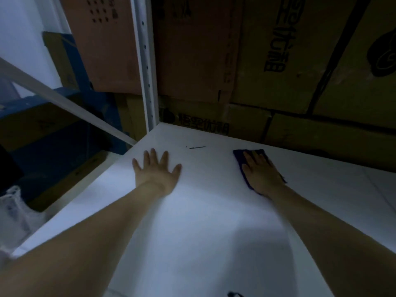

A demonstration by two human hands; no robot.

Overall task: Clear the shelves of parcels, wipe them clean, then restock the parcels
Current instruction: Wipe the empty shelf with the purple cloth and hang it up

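- Your right hand [261, 174] has its fingers [249, 157] laid out straight and close together, pressing flat on a dark blue cloth [239, 154]. They press it rather than clutch it.
- The cloth lies on the white shelf [203, 221], towards the back and right of the middle, with 1 corner showing past your fingertips.
- Your left hand [157, 172] holds nothing. Its fingers are spread wide and the palm is down on the shelf, well apart from the cloth, bracing you.
- Judging from this, you are at step 2 of 3, the wiping. No parcels sit on the stretch of shelf in view.
- A short dark streak [197, 147] lies on the shelf between your 2 hands, near the back edge. In this dim light it may be a mark or a bit of debris.
- The next move calls for sweeping the cloth left across that streak with steady pressure, then working forward.
- Cardboard boxes [278, 61] stand stacked behind the shelf, beside the white upright post [145, 71]. Keep the cloth clear of them.
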